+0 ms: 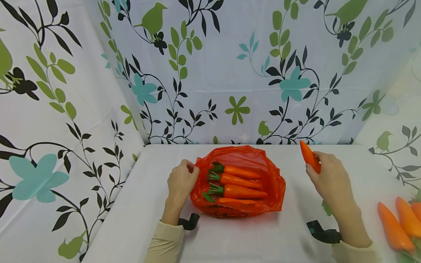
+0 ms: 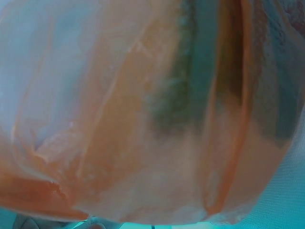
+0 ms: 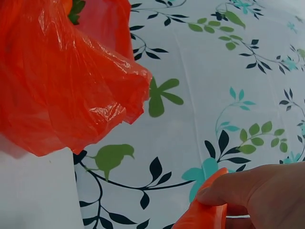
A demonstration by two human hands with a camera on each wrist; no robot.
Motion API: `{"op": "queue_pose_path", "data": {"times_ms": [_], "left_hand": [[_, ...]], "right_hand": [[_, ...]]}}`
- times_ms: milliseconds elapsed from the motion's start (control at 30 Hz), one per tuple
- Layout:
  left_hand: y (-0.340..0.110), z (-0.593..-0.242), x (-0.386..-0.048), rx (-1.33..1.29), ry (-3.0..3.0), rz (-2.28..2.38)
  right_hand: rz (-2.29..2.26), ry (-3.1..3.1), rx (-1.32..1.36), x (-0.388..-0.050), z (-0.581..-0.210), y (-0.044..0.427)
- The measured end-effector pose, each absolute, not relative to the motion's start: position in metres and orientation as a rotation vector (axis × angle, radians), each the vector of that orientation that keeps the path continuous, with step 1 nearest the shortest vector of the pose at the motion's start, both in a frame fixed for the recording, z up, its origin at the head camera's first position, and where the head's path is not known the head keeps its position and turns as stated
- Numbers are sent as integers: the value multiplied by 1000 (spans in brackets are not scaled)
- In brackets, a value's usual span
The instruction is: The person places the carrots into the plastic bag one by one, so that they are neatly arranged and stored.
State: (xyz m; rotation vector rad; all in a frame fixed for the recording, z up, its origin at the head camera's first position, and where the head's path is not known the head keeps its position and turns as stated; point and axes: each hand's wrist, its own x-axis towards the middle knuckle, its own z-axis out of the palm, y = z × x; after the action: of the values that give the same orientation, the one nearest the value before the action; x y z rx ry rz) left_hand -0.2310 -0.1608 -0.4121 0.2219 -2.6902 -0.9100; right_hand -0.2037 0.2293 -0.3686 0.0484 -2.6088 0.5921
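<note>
1. At nine o'clock of the red bag [image 1: 213, 211], the left hand [image 1: 182, 180] pinches its edge.
2. The right hand [image 1: 332, 179], at three o'clock and apart from the bag, grips a carrot [image 1: 307, 154].
3. Four bagged carrots [image 1: 245, 191] point their green tops toward nine.
4. More carrots [image 1: 393, 226] lie between three and four.

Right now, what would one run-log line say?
left hand: grips red plastic bag | right hand: holds carrot | bag: four carrots visible inside
</note>
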Motion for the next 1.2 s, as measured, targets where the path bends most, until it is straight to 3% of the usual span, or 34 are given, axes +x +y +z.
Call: {"op": "queue_pose_path", "data": {"times_ms": [1200], "left_hand": [[-160, -413, -231, 233, -2702, -899]], "right_hand": [[624, -2260, 286, -183, -349, 190]]}}
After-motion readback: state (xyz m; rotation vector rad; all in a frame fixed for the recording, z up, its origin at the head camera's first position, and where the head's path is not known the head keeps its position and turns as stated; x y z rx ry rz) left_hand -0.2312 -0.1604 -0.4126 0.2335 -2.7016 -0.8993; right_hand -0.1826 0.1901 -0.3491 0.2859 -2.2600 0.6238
